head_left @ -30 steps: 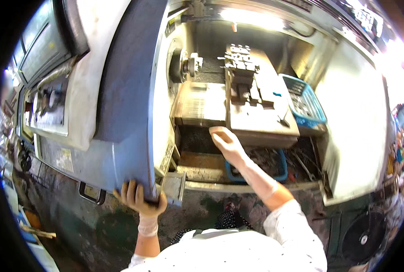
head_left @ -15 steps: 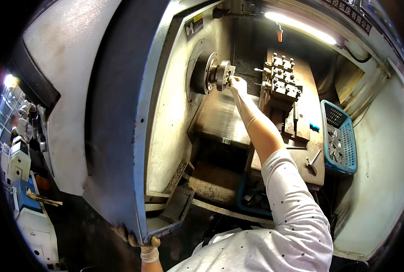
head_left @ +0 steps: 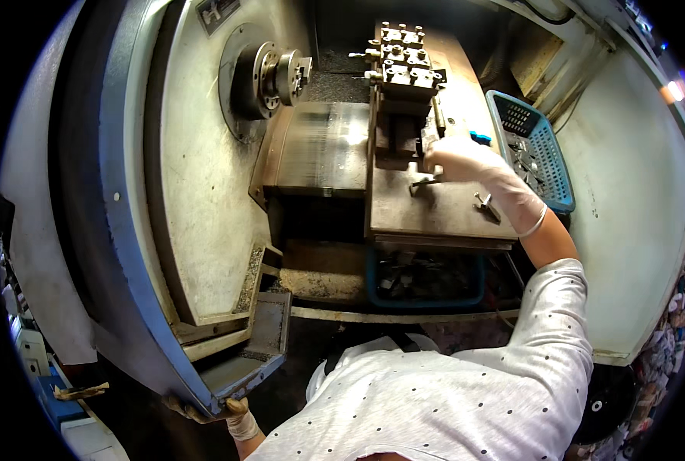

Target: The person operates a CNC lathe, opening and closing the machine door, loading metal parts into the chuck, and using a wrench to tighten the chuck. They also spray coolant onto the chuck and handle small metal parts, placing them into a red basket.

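My right hand point(head_left: 469, 160), in a thin whitish glove, is over the lathe's flat carriage point(head_left: 392, 211), just in front of the tool post point(head_left: 410, 65). Its fingers are curled and partly blurred. A short metal piece with a dark bar point(head_left: 425, 182) shows at the fingertips; I cannot make out its kind. A small T-handled key point(head_left: 487, 206) lies on the carriage below the wrist. At the lower left, my gloved left hand point(head_left: 223, 411) is closed round the bottom corner of the blue-edged machine door point(head_left: 139, 284). The chuck point(head_left: 285, 78) stands apart from both hands.
A blue plastic basket point(head_left: 561, 165) of small metal pieces stands right of the carriage. Another blue bin point(head_left: 427, 300) with dark pieces sits below its front edge. A small blue object point(head_left: 479, 138) lies beyond my right hand. A white machine wall point(head_left: 627, 223) encloses the right side.
My right hand has left the chuck and come back to the right, over the carriage. My view has shifted right and down. The left hand remains on the door corner.
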A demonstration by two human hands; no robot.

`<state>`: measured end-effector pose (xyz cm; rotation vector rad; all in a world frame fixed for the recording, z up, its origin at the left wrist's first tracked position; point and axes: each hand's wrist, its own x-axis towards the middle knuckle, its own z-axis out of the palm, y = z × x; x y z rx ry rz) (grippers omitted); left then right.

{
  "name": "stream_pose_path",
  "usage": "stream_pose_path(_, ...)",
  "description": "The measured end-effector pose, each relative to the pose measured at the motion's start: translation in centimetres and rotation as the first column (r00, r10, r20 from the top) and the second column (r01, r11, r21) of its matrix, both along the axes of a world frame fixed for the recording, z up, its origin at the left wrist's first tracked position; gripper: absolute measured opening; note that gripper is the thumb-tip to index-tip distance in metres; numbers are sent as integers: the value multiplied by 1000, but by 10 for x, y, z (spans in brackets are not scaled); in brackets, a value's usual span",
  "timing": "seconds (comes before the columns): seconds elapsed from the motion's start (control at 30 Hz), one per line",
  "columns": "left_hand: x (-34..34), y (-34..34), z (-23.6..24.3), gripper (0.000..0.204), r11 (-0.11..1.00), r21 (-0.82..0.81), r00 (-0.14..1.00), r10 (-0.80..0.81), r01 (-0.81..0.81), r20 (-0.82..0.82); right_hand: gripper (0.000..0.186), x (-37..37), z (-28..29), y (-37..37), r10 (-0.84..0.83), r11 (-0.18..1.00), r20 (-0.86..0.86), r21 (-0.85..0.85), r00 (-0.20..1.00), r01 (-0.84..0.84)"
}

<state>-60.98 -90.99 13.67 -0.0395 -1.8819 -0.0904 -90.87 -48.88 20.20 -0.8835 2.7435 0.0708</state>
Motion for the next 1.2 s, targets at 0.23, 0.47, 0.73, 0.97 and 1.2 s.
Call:
stream_pose_path(0.23,10,5,9,61,1000,-1,998,-11,12,62,22,8,-22,0,99,994,-106,59,989,-94)
stream_pose_path(0.47,9,74,44,55,923,30,908,371,-383,194,17,-1,-39,1,-94,412,162,-892,982,186)
stream_pose_path(0.73,-96,172,50,56,978,195,958,-129,79,255,24,-37,-23,-133,41,108,446,-892,894,440)
stream_pose_path(0.97,-250,163,36,61,943,203,859,-324,262,397,18,-159,-92,-183,-224,-417,557,-796,799,438)
stream_pose_path(1.2,-418,143,22,52,921,116,889,-390,373,240,14,-176,-116,-195,-351,-478,653,-741,671,471)
